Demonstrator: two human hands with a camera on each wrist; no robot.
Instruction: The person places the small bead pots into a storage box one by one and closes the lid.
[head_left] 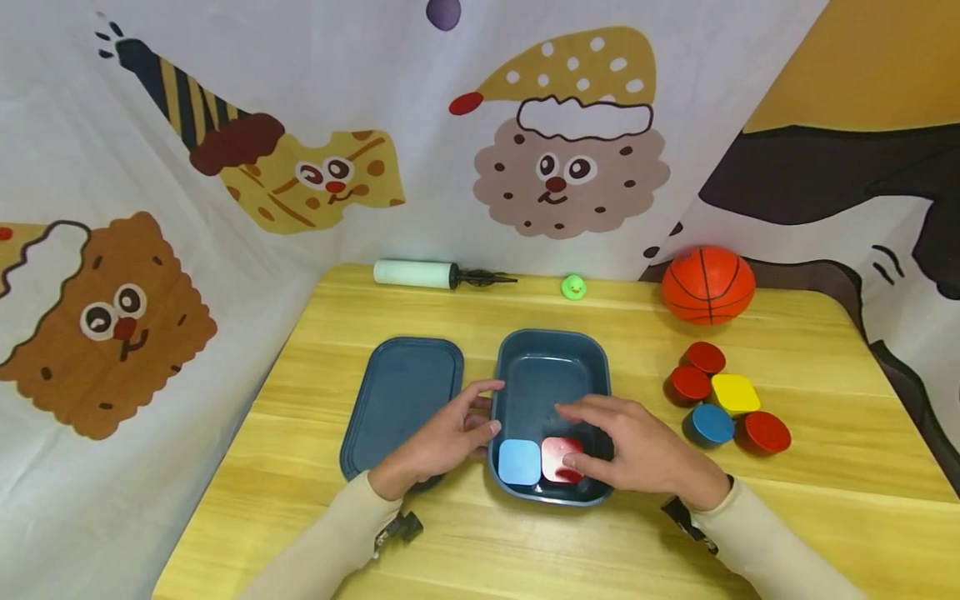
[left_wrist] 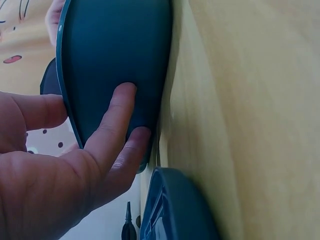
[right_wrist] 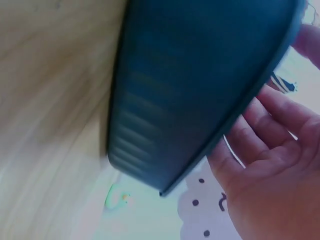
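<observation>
A dark blue rectangular box (head_left: 551,343) stands on the table between the hands. My left hand (head_left: 442,437) is at its left side; in the left wrist view two fingertips (left_wrist: 125,90) press the outer wall and another digit meets the rim. My right hand (head_left: 637,446) reaches over the right rim, fingers spread above the inside, its thumb overlapping a glossy red square block (head_left: 557,458). Next to that lies a light blue square block (head_left: 519,462), both at the near end of the box. The right wrist view shows the box wall (right_wrist: 165,95) beside the palm.
A dark blue lid (head_left: 405,400) lies left of the box. On the right are red round blocks (head_left: 705,357), a yellow block (head_left: 735,394) and a blue round one (head_left: 709,426). Along the back sit a hand pump (head_left: 415,273), a green duck (head_left: 573,287) and a ball (head_left: 708,285).
</observation>
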